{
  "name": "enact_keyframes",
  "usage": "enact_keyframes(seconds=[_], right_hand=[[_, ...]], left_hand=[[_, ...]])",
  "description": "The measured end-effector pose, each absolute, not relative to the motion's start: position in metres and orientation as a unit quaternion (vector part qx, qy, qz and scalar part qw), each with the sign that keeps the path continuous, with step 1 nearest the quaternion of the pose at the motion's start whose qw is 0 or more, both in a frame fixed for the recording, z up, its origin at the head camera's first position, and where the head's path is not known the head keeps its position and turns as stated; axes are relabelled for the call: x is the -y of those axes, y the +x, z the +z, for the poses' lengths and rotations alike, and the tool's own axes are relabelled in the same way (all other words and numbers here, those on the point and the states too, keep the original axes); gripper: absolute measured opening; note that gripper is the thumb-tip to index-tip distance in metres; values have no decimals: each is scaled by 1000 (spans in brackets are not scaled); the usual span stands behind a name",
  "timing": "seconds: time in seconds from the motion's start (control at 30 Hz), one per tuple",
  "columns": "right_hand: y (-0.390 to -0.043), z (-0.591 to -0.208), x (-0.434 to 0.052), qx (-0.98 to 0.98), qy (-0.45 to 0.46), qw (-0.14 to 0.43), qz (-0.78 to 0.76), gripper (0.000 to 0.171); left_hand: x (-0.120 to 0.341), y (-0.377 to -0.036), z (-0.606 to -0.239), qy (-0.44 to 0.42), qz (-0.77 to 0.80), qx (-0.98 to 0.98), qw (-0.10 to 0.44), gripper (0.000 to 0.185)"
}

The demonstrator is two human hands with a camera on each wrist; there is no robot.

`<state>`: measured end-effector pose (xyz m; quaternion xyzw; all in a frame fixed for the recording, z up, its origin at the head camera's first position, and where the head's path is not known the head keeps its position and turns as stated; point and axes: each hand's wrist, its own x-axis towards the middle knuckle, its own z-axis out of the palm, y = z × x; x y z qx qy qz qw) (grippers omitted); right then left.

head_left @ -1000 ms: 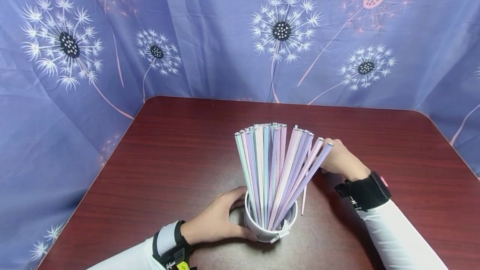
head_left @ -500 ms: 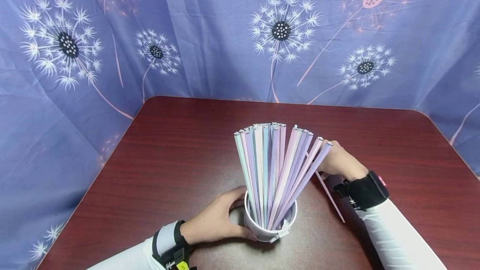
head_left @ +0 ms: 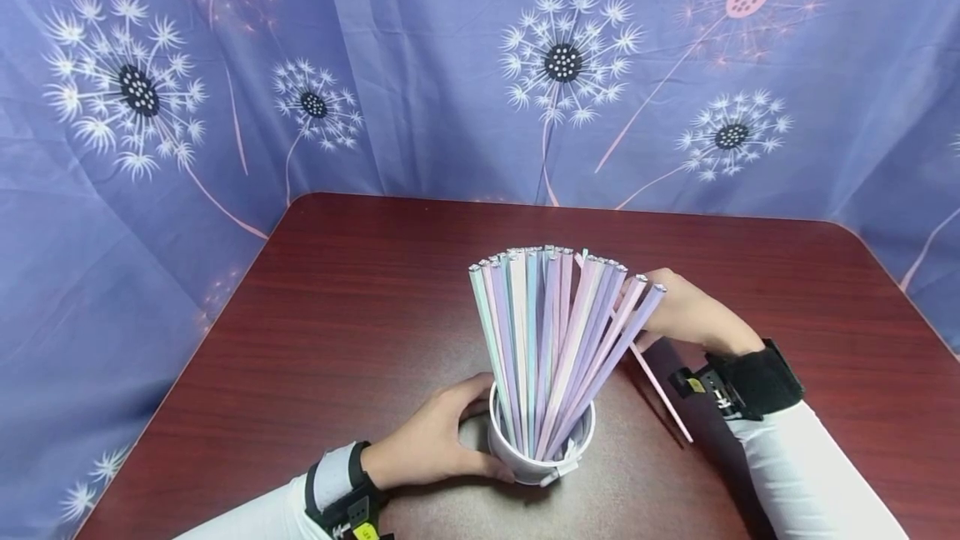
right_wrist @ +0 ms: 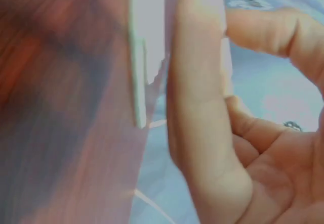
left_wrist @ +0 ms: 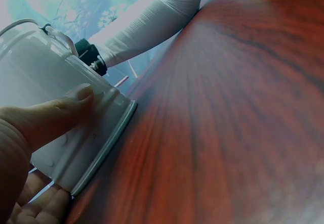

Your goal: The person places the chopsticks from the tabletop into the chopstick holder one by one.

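A white cup (head_left: 525,471) stands on the table, packed with slim pastel pencil-like sticks (head_left: 551,340) that have glittery ends. My left hand (head_left: 431,440) grips the cup's left side, and in the left wrist view its thumb (left_wrist: 61,114) lies across the wall. To the right of the bundle, my right hand (head_left: 686,311) pinches one thin pink pencil-like stick (head_left: 660,390), which slants behind the bundle, its lower end toward the lower right. The bundle hides part of my right fingertips. In the right wrist view, a long finger (right_wrist: 200,97) covers most of the held stick.
Dark red wooden table (head_left: 360,307) extends around the cup. Behind and to the left hangs a blue cloth (head_left: 442,65) with dandelion prints. A small white clip-like piece (head_left: 561,471) sits at the cup's front right rim.
The pink stick has swung from nearly upright to a slant, its lower end shifting right. My right hand has turned and risen slightly. My left hand and the cup stay put.
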<state>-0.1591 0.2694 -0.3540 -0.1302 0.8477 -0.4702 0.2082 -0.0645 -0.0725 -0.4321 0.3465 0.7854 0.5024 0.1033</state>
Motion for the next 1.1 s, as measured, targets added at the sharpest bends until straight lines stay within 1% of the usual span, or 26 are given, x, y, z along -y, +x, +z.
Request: enact_keyframes(seconds=[0.13,0.23,0.3,0.47,0.63,0.77,1.1], right_hand=[[-158,-343,-273,-828,-122,206,-506,28],[-156,-335,-277,-809,-122,192,-542,33],[-154,-329,-280,-788,-131,181,-573,30],[-146,-311,-286,-719,-173,158,-654,14],[-134,-292,-287,-681,-215,134,-687,14],[-124,-280,-287,-659,-239,129,-701,19],[-103,-266,-282,-585,-250,111,-764,37]], left_hand=[[72,-64,-432,346,502,-786,102,89],[72,-64,-432,346,503,-785,103,90],[72,-64,-432,345,503,-785,103,90],[72,-64,-433,343,507,-784,105,90],[73,-64,-432,344,506,-784,103,90],[73,-64,-432,344,505,-785,104,89],[72,-64,-432,344,503,-786,105,89]])
